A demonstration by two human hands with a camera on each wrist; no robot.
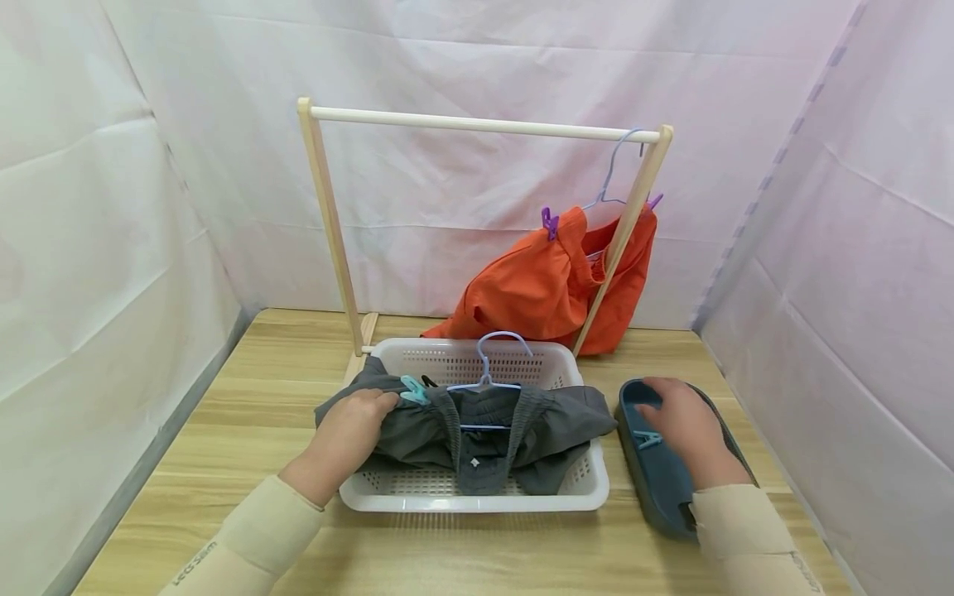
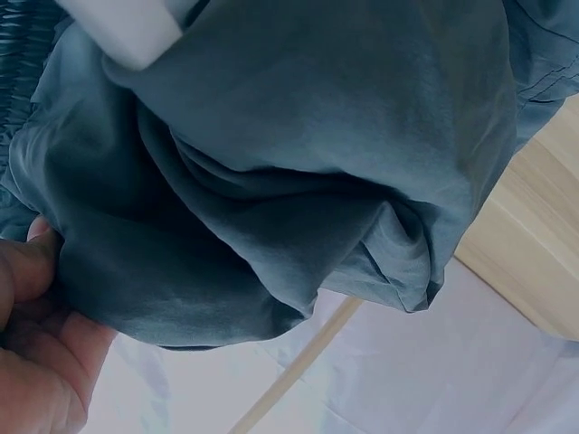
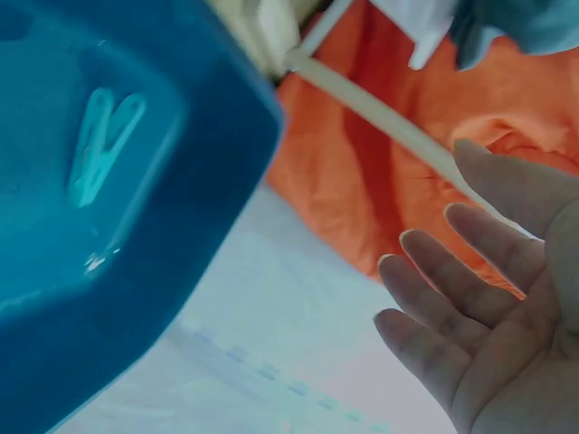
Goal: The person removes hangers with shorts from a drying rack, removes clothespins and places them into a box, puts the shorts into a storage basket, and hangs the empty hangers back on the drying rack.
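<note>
Grey shorts (image 1: 484, 472) with a gathered waistband lie across a white basket (image 1: 477, 503), a pale blue hanger (image 1: 486, 377) inside the waist. A light blue clothespin (image 1: 414, 391) grips the waistband at the left; a dark clip shows beside it. My left hand (image 1: 350, 434) pinches the cloth near that clothespin; the left wrist view shows thumb and fingers at the shorts' edge (image 2: 181, 307). Over the dark blue tray (image 1: 663, 488) at the right, my right hand (image 1: 689, 422) hovers with fingers spread, touching nothing. A light blue clothespin (image 3: 104, 145) lies in the tray.
A wooden rack (image 1: 477, 122) stands behind the basket. At its right end, orange shorts (image 1: 537, 285) hang from a blue hanger (image 1: 611, 165), held by purple clothespins (image 1: 550, 223), the cloth trailing onto the table (image 1: 261, 397). White cloth walls (image 1: 842, 248) enclose the space.
</note>
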